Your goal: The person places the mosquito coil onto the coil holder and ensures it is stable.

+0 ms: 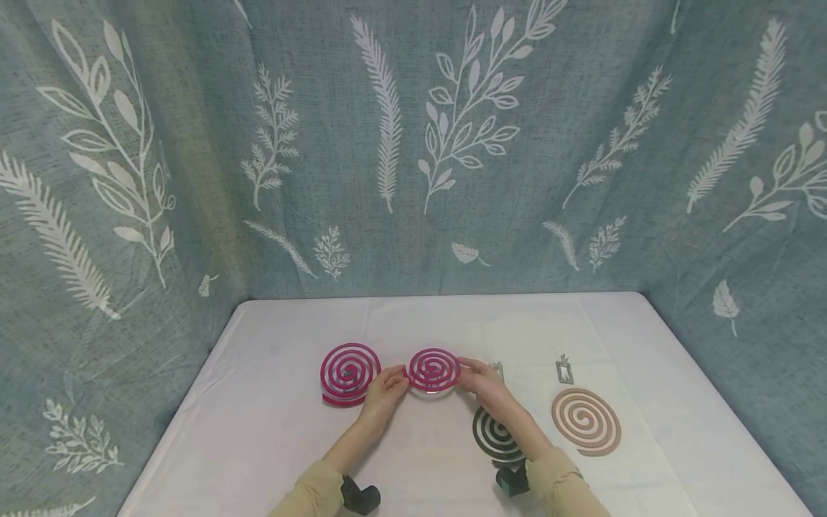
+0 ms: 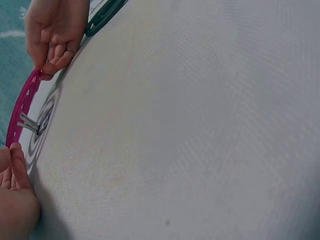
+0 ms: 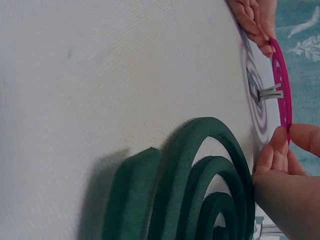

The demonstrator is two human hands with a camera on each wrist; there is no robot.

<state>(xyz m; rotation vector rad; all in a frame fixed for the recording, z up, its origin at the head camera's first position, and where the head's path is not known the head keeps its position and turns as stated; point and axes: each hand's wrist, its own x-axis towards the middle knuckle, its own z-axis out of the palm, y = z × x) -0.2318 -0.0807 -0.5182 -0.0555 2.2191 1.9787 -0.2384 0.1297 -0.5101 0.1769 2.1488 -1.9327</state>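
Magenta coil [image 1: 434,370], left hand [image 1: 386,388] and right hand [image 1: 484,382] pinching its opposite edges.

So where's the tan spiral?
In the head view, the tan spiral lies at right on the table, below a metal piece, right of the green spiral.

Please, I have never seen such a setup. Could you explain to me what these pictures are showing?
There is no machine here, only a person's left hand and right hand. The wide picture comes from a camera worn on the head; the two others come from cameras on the wrists. Both hands hold a pink spiral by opposite edges, and a small metal stand shows beneath it. On the white-covered table are a second pink spiral to the left, a dark green spiral and a tan spiral to the right, and another metal stand behind the tan one.
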